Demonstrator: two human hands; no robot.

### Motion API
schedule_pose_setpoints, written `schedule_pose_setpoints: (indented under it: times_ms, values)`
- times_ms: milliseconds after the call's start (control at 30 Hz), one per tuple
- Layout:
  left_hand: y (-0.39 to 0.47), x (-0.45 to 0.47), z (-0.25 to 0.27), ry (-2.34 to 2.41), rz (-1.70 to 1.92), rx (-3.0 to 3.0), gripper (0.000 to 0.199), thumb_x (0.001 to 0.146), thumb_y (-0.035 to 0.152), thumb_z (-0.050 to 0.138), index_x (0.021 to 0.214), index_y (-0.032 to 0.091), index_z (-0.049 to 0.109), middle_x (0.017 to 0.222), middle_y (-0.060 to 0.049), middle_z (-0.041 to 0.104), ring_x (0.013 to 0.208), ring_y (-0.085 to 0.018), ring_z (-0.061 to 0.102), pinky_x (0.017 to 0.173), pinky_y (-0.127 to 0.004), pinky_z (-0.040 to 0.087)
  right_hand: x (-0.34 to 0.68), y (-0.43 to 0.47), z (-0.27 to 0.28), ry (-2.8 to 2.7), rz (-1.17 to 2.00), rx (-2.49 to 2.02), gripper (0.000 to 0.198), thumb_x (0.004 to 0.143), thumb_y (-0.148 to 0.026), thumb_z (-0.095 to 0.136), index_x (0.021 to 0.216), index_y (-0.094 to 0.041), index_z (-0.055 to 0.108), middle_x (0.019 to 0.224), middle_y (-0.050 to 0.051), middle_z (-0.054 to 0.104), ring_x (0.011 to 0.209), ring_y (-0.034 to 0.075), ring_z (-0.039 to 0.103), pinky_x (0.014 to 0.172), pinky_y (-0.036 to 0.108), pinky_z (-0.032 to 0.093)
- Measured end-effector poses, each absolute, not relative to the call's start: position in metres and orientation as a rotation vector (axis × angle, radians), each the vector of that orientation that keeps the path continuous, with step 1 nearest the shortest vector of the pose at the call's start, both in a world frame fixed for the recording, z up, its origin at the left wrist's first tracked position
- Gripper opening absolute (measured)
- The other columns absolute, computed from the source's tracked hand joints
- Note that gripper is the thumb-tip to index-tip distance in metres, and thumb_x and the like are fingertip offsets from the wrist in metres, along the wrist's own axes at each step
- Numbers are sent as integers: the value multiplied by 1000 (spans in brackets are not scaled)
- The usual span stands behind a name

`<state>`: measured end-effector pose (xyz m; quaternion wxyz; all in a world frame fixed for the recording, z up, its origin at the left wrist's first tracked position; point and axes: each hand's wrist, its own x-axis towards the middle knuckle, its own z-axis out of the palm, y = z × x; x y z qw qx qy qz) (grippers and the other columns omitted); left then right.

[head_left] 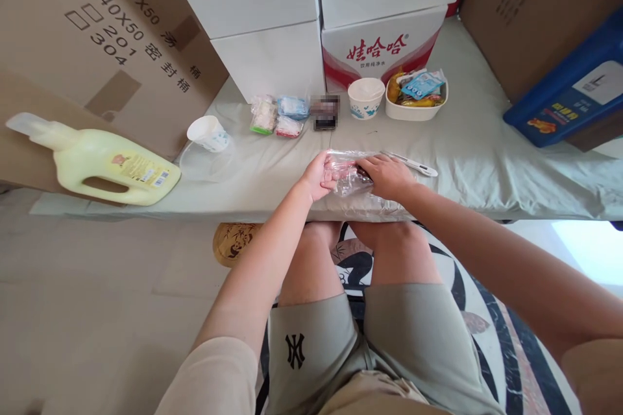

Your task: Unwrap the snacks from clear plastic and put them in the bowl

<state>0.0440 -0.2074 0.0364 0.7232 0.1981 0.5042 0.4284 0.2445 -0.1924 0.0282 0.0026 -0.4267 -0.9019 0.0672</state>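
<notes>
A clear plastic bag (351,189) lies crumpled at the table's front edge, between my hands. My left hand (318,176) is closed on the bag's left side, fingers curled into the film. My right hand (388,175) reaches over the bag's right side, its fingers bent around a small dark brown item (363,172). Most of that item is hidden by the fingers and film, so its kind is unclear. Just beyond my right hand lies a slim white utility knife or similar pen-shaped tool (413,164).
Behind my hands stand small wrapped packs (288,118), a blurred dark object (325,113), a paper cup (366,98) and a white tub (417,107) of snack packets. At left are a tilted cup (208,134) and yellow jug (117,165); at right, a blue bottle (569,87). Boxes (267,61) line the back.
</notes>
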Motion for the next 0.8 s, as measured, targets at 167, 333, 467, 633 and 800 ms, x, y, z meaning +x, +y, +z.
schedule_pose_setpoints:
  times_ms: [167,333,467,633,800]
  values:
    - [-209,40,42,1148,1030,427,43,88,38,53,61,20,24,85,-9,74,45,-3,52,35,-16,6,257,-182,26,-2762,284,-1276,57,77,-11,60,133,-24,60,127,9,69,120,32,60,94,45,49]
    - [-206,28,25,1596,1008,746,29,89,35,51,66,20,42,70,-4,69,37,-3,30,39,-20,15,277,-170,12,-2412,722,-1221,48,81,-29,68,128,-20,63,122,14,70,111,33,65,96,49,53]
    - [-206,14,8,1889,1010,1069,24,87,29,53,65,19,55,64,-2,62,54,-11,50,52,-25,30,289,-174,11,-1928,1105,-1201,57,81,-50,70,128,-20,62,121,13,71,112,32,67,99,50,53]
    - [-209,6,-10,2053,979,1380,45,88,29,56,49,21,35,50,1,40,59,-15,41,63,-31,23,311,-176,22,-1410,1208,-1271,55,73,-49,76,121,-24,67,114,7,74,112,28,67,106,47,50]
    - [-209,8,-22,2226,682,1807,44,93,35,48,53,21,39,56,-3,52,59,-15,44,63,-33,22,348,-127,44,-1473,884,-1384,42,71,-33,74,110,-21,66,107,7,74,100,25,68,100,44,52]
